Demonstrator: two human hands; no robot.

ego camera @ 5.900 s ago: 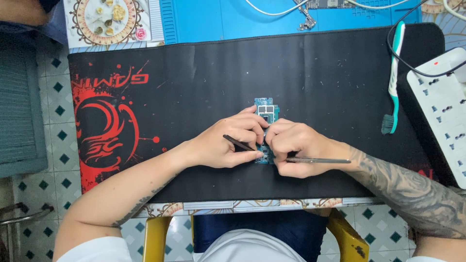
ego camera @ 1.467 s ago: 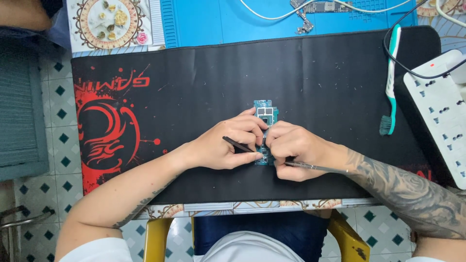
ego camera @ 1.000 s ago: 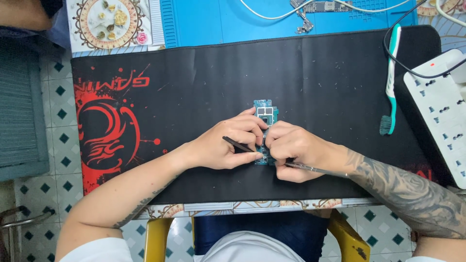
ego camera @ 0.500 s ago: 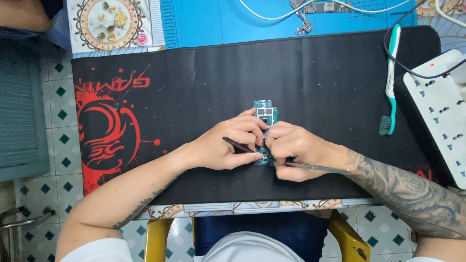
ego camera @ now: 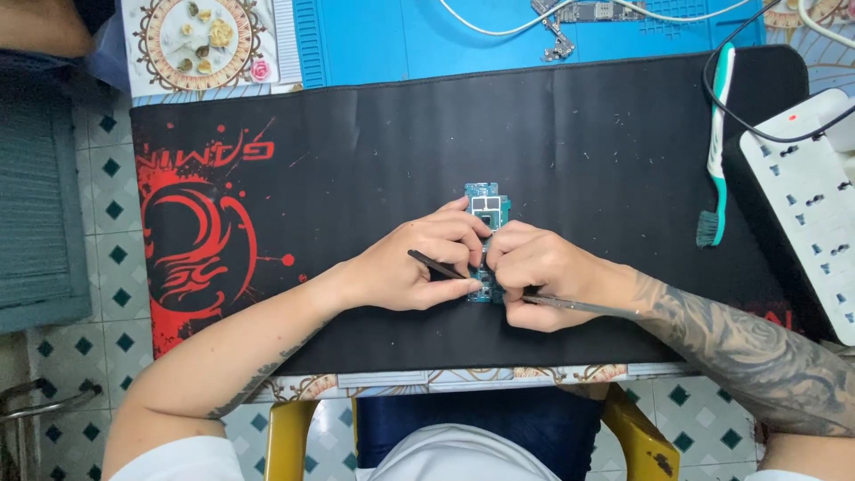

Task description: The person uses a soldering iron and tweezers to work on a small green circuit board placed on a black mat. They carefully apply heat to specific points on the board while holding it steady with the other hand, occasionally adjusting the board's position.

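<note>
The board [ego camera: 486, 207], a small green circuit board, lies mid-mat [ego camera: 356, 142], both hands meeting over its near end. The left hand [ego camera: 419, 267] pinches dark tweezers [ego camera: 436, 264] and presses the board down; the right hand [ego camera: 543, 276] is closed around a thin metal tool [ego camera: 579, 305] trailing toward the wrist. Since a second ago nothing has shifted, so the fine work at that spot seems ongoing. A toothbrush [ego camera: 715, 151] lies right of the board.
</note>
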